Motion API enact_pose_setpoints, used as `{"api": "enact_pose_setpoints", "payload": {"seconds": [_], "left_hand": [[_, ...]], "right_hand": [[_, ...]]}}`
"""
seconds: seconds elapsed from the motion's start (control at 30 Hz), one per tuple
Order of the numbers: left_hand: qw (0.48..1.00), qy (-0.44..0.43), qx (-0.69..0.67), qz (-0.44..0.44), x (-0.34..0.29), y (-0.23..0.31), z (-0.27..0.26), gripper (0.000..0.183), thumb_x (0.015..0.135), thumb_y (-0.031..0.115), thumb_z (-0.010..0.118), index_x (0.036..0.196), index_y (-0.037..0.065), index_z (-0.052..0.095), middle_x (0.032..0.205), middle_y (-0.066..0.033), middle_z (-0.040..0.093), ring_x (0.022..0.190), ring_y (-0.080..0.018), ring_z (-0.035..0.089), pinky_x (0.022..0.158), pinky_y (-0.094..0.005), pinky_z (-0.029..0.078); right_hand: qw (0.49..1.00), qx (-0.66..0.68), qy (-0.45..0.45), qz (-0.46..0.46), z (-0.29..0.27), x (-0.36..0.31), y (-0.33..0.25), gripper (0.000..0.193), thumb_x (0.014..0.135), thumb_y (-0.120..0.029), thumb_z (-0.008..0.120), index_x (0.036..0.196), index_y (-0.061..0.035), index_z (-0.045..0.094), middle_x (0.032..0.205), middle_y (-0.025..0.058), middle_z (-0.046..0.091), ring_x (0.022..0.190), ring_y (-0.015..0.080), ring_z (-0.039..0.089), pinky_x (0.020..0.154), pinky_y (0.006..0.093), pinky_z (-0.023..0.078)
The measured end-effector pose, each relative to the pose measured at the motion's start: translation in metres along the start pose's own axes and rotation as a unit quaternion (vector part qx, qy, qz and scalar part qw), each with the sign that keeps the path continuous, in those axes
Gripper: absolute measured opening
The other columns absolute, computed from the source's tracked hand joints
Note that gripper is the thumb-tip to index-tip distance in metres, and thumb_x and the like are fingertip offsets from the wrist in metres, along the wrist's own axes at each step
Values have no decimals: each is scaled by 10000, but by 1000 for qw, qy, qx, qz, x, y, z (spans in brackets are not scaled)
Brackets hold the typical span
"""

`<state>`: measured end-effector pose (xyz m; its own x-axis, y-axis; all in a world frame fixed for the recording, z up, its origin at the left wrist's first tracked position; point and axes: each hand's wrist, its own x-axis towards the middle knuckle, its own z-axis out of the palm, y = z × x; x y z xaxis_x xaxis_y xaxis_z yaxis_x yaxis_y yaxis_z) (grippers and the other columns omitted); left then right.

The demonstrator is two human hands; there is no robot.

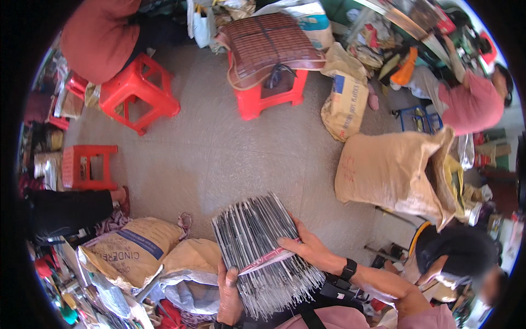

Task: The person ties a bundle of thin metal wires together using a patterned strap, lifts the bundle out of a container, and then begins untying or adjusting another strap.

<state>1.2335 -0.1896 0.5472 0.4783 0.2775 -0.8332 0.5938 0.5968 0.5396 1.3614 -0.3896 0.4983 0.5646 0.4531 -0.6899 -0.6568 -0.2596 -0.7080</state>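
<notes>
A thick bundle of thin grey and black strips point(246, 227) is held in front of my body, its strips standing side by side with ragged whitish ends toward me. What the strips are, I cannot make out. Around its middle runs a red and white band point(268, 260). My left hand point(230, 290) grips the near left side, thumb up against the strips. On the right side, my right hand point(300, 242) closes round the bundle with its thumb lying by the band. A black watch point(348, 269) is on my right wrist.
Brown paper sacks stand to the left point(137, 249) and right point(383, 170). Ahead are a red stool point(268, 101) topped by a brown woven mat point(271, 44) and another red stool point(139, 90) under a seated person point(101, 41). Other people sit at the right point(471, 104).
</notes>
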Motion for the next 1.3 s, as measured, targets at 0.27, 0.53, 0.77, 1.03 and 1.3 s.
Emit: {"api": "enact_pose_setpoints", "payload": {"seconds": [0.27,0.53,0.77,1.03,1.3], "left_hand": [[994,74,-82,13,114,92,3,873,834,436,693,1485,21,286,1363,-149,508,1206,-265,549,1026,-394,458],[995,94,-40,21,276,221,-39,901,839,442,663,1521,21,254,1435,-159,444,1274,-280,471,1071,-399,398],[997,64,11,35,409,308,-65,1080,781,623,705,1532,32,200,1407,-189,458,1233,-302,543,992,-399,510],[997,76,1,-6,543,393,-32,836,882,464,654,1511,44,298,1363,-139,517,1191,-248,556,987,-358,478],[999,-32,10,25,703,426,-25,756,897,401,657,1480,33,346,1362,-133,514,1206,-243,549,977,-362,499]], "right_hand": [[996,-35,-66,47,26,172,-78,865,862,-484,689,1411,96,355,1263,252,583,1144,318,592,1004,376,441],[994,-14,-96,40,77,368,-158,995,872,-505,683,1450,161,221,1371,277,483,1276,292,491,1094,364,365],[995,-55,-82,-9,99,503,-215,813,902,-446,665,1401,110,344,1294,217,539,1198,249,524,1034,345,403],[997,40,-68,10,82,642,-231,948,897,-482,636,1490,117,201,1441,267,422,1326,299,436,1119,350,332],[990,128,19,47,64,758,-243,850,879,-468,688,1410,101,345,1252,206,576,1127,230,573,981,329,447]]}}
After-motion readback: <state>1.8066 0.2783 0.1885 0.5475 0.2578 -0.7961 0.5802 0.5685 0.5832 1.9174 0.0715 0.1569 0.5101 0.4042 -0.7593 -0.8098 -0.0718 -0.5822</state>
